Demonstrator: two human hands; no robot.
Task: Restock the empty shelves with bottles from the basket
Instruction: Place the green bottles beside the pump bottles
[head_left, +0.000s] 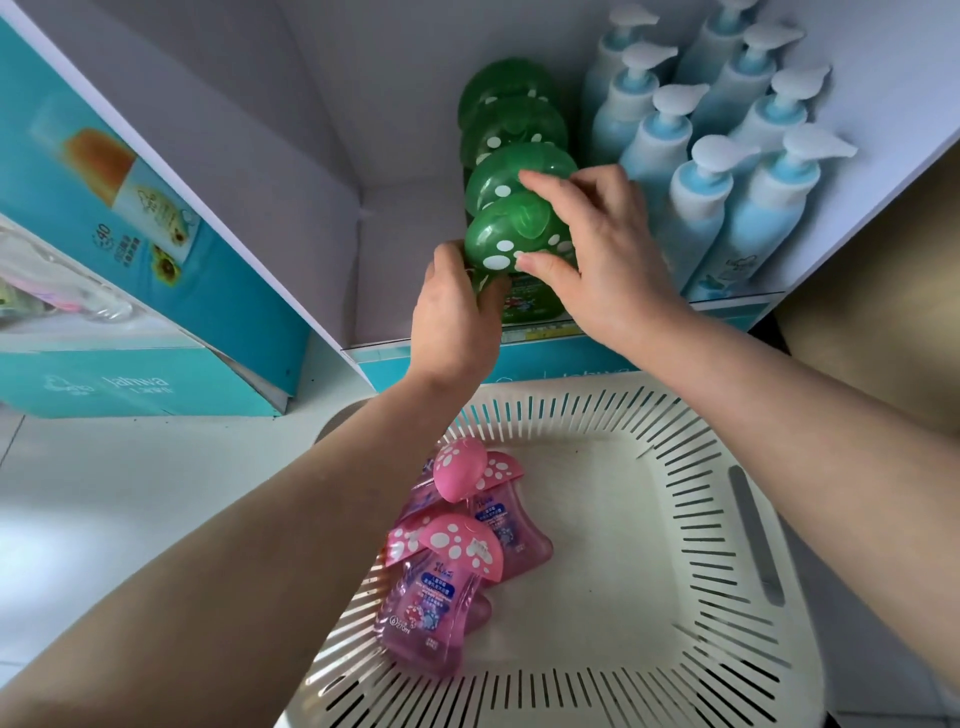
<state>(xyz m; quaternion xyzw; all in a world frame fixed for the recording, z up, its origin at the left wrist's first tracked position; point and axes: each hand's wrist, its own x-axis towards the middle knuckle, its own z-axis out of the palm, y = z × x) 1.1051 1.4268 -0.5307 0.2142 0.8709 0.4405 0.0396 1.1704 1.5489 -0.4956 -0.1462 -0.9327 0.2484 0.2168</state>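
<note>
Front green bottle (511, 254) at near shelf (358, 260) edge, heading green row; left hand (457, 322) clamped on its left side, right hand (602, 260) pinching cap; blue pump bottles (727, 171) right; pink bottles (457, 561) in white basket (675, 675) nearer; teal box (145, 322) left.

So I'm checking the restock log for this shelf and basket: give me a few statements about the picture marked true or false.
1. Both hands, left hand and right hand, hold the front green bottle. True.
2. The basket holds green bottles. False: only pink bottles lie in it.
3. The blue pump bottles stand right of the green row. True.
4. The shelf is full left of the green row. False: that part is bare.
</note>
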